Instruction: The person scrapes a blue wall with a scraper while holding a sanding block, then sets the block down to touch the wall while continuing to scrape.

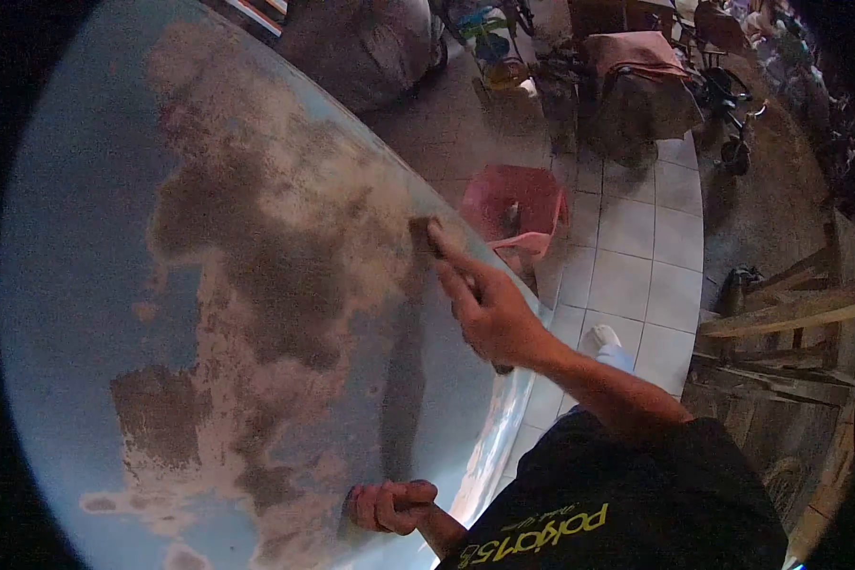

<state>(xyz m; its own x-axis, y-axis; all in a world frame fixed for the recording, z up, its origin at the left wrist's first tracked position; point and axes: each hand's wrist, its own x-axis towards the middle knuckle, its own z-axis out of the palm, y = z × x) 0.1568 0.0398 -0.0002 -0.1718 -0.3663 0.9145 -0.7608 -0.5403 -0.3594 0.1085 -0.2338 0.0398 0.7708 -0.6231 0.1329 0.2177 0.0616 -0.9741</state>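
A large curved pale-blue panel (85, 275) with brown and tan patches fills the left and middle of the view. My right hand (489, 309) is over its right edge, index finger stretched forward and the other fingers curled. Something dark shows at the fingertips and below the palm; its shape is mostly hidden. Near the panel's bottom edge, my left hand (391, 506) is closed, with a dark, thin object partly showing beside its knuckles. A long dark band (402, 389) runs over the panel between both hands.
A red plastic container (513, 204) stands on the tiled floor (627, 275) beyond the panel's edge. A covered grey bulk (361, 47) is at the top. Wooden framing (788, 313) lies at the right, and a pink cloth (636, 52) drapes over something at the back.
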